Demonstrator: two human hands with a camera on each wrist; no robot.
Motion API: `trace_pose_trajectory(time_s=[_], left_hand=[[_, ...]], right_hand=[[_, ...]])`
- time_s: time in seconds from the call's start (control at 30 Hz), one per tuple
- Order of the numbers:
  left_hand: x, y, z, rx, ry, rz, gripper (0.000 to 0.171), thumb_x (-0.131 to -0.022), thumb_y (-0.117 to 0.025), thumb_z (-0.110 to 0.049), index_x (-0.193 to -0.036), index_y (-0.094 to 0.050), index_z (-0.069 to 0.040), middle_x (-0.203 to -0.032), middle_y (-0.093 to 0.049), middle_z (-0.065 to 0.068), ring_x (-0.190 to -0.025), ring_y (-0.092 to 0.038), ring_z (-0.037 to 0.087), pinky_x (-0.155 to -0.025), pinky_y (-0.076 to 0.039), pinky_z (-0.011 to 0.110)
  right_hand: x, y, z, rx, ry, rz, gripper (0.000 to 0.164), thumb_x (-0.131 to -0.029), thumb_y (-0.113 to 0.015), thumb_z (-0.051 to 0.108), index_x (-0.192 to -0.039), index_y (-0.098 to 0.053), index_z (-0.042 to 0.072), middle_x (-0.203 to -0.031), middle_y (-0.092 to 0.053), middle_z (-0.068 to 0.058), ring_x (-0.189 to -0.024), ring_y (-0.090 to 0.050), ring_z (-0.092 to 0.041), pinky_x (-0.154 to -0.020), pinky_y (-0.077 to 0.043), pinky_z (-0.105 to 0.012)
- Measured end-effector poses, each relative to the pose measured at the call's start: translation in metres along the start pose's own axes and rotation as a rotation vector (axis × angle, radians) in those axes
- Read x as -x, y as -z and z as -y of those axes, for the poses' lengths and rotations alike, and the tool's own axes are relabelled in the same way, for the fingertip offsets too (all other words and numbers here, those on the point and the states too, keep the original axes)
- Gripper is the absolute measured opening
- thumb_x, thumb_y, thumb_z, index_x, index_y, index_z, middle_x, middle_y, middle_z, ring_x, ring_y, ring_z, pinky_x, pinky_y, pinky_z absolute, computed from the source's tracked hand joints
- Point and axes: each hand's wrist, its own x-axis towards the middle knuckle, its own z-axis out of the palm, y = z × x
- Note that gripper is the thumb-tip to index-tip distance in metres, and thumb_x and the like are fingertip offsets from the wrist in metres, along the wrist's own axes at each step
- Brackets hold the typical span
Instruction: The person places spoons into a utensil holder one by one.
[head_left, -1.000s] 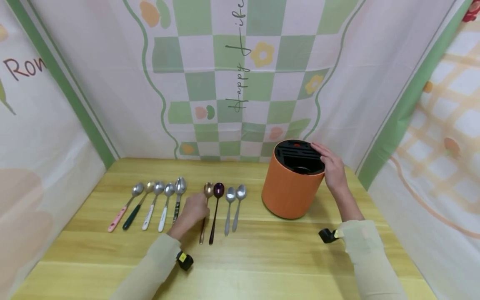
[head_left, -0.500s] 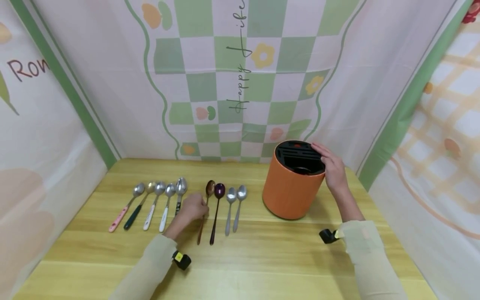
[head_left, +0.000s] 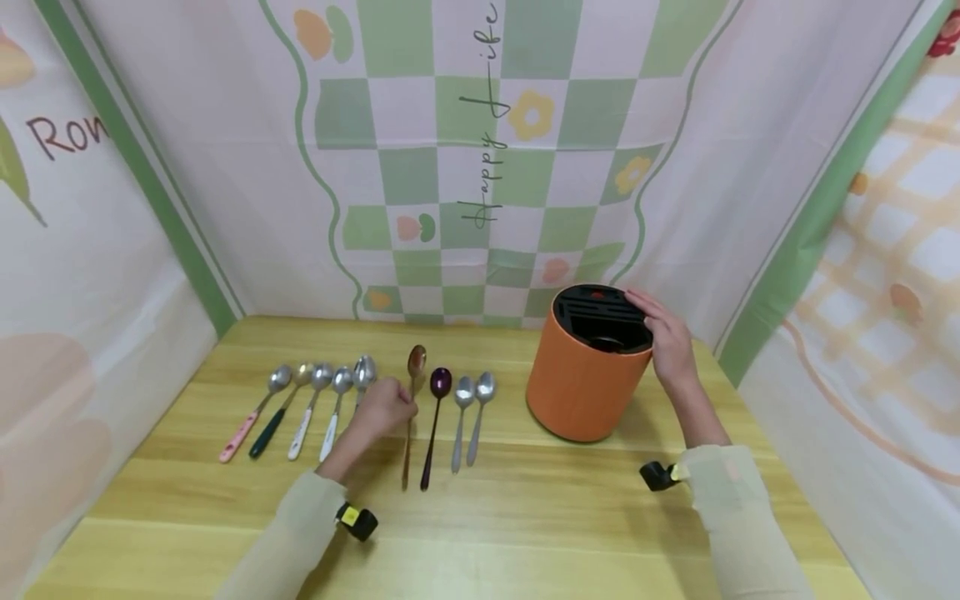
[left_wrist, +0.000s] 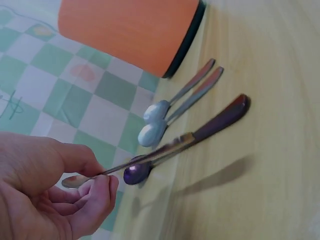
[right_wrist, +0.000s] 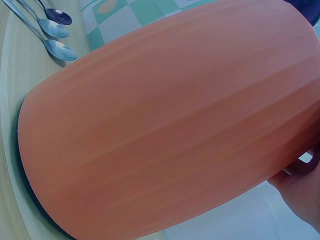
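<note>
My left hand pinches a long copper-coloured spoon between thumb and fingertips. In the left wrist view this spoon is raised above the table, and a shadow falls beside it. Just to its right lies a dark purple spoon. My right hand rests on the rim of an orange utensil holder, fingers extended along the edge; its thumb is hidden in the head view. A black slotted insert with one larger opening tops the holder, which stands upright.
Two silver spoons lie between the purple spoon and the holder. To the left of my left hand is a row of several spoons, among them one with a pink handle and one dark green. A patterned cloth hangs behind the table.
The left hand has turned the copper-coloured spoon and brought it up from the table, its bowl now farther back than the purple spoon's. The right hand and the holder have stayed put.
</note>
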Motion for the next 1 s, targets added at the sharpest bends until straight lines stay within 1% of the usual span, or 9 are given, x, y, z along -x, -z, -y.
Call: trace_pose_trajectory(time_s=[0.07, 0.17, 0.3, 0.43, 0.63, 0.7, 0.87, 0.9, 1.0], left_hand=[[0.0, 0.0, 0.0, 0.014, -0.011, -0.013, 0.021, -0.084, -0.069, -0.005, -0.066, -0.061, -0.009, -0.057, -0.055, -0.003, -0.048, -0.042, 0.007, -0.042, -0.034, 0.016], [0.0, 0.0, -0.001, 0.073, -0.022, -0.015, 0.004, -0.087, -0.069, -0.005, -0.084, -0.069, -0.002, -0.07, -0.067, 0.004, -0.057, -0.058, 0.01, -0.049, -0.048, 0.018], [0.002, 0.0, -0.005, 0.155, -0.05, -0.003, 0.013, -0.089, -0.069, -0.003, -0.1, -0.069, 0.004, -0.081, -0.073, 0.011, -0.071, -0.072, 0.022, -0.062, -0.06, 0.025], [0.005, 0.001, -0.009, 0.197, -0.076, 0.008, 0.017, -0.089, -0.068, 0.0, -0.105, -0.069, 0.007, -0.084, -0.073, 0.013, -0.077, -0.073, 0.029, -0.066, -0.062, 0.029], [0.006, 0.001, -0.012, 0.253, -0.098, 0.024, 0.015, -0.09, -0.066, 0.004, -0.103, -0.07, 0.01, -0.084, -0.072, 0.018, -0.078, -0.072, 0.035, -0.063, -0.06, 0.028], [0.006, 0.0, -0.012, 0.273, -0.109, 0.023, 0.014, -0.089, -0.066, 0.005, -0.102, -0.069, 0.011, -0.083, -0.071, 0.019, -0.077, -0.072, 0.033, -0.063, -0.06, 0.028], [0.007, -0.003, -0.016, 0.333, -0.14, -0.013, 0.01, -0.09, -0.065, 0.006, -0.099, -0.068, 0.01, -0.086, -0.071, 0.021, -0.07, -0.068, 0.02, -0.065, -0.06, 0.026], [0.007, -0.003, -0.018, 0.348, -0.144, -0.022, 0.009, -0.09, -0.064, 0.006, -0.098, -0.068, 0.009, -0.087, -0.071, 0.022, -0.071, -0.068, 0.019, -0.064, -0.06, 0.025], [0.009, -0.004, -0.024, 0.368, -0.158, -0.04, 0.008, -0.09, -0.065, 0.006, -0.097, -0.069, 0.008, -0.091, -0.07, 0.026, -0.075, -0.069, 0.029, -0.064, -0.059, 0.024]], right_hand=[[0.001, 0.0, 0.0, -0.002, 0.0, 0.0, 0.046, -0.106, -0.027, 0.015, -0.144, -0.051, 0.007, -0.158, -0.04, -0.012, -0.15, -0.03, -0.03, -0.125, -0.02, -0.048], [0.0, -0.001, 0.0, -0.002, 0.002, 0.0, 0.045, -0.106, -0.028, 0.014, -0.144, -0.051, 0.007, -0.157, -0.04, -0.012, -0.15, -0.03, -0.03, -0.125, -0.02, -0.05], [0.001, -0.001, 0.0, -0.005, 0.001, 0.001, 0.046, -0.106, -0.027, 0.015, -0.144, -0.051, 0.007, -0.158, -0.04, -0.012, -0.15, -0.03, -0.03, -0.125, -0.02, -0.05], [0.0, -0.001, 0.0, -0.015, 0.002, -0.003, 0.046, -0.106, -0.026, 0.015, -0.145, -0.051, 0.008, -0.157, -0.041, -0.011, -0.15, -0.03, -0.03, -0.125, -0.02, -0.049], [0.0, 0.0, -0.002, -0.018, -0.004, -0.002, 0.047, -0.106, -0.024, 0.014, -0.145, -0.051, 0.009, -0.157, -0.041, -0.013, -0.15, -0.03, -0.03, -0.125, -0.021, -0.049], [0.0, 0.0, -0.002, -0.017, -0.01, 0.001, 0.047, -0.106, -0.024, 0.014, -0.145, -0.051, 0.009, -0.157, -0.041, -0.013, -0.15, -0.03, -0.031, -0.124, -0.021, -0.05], [-0.001, -0.001, -0.003, -0.018, -0.019, 0.001, 0.047, -0.106, -0.025, 0.014, -0.145, -0.051, 0.009, -0.157, -0.041, -0.013, -0.15, -0.03, -0.03, -0.124, -0.021, -0.05], [-0.001, -0.001, -0.003, -0.017, -0.02, 0.001, 0.047, -0.106, -0.025, 0.014, -0.145, -0.051, 0.009, -0.157, -0.04, -0.013, -0.15, -0.029, -0.03, -0.124, -0.021, -0.05], [-0.001, -0.001, -0.004, -0.014, -0.024, 0.001, 0.047, -0.106, -0.025, 0.014, -0.145, -0.051, 0.009, -0.158, -0.04, -0.013, -0.15, -0.029, -0.03, -0.124, -0.021, -0.051]])
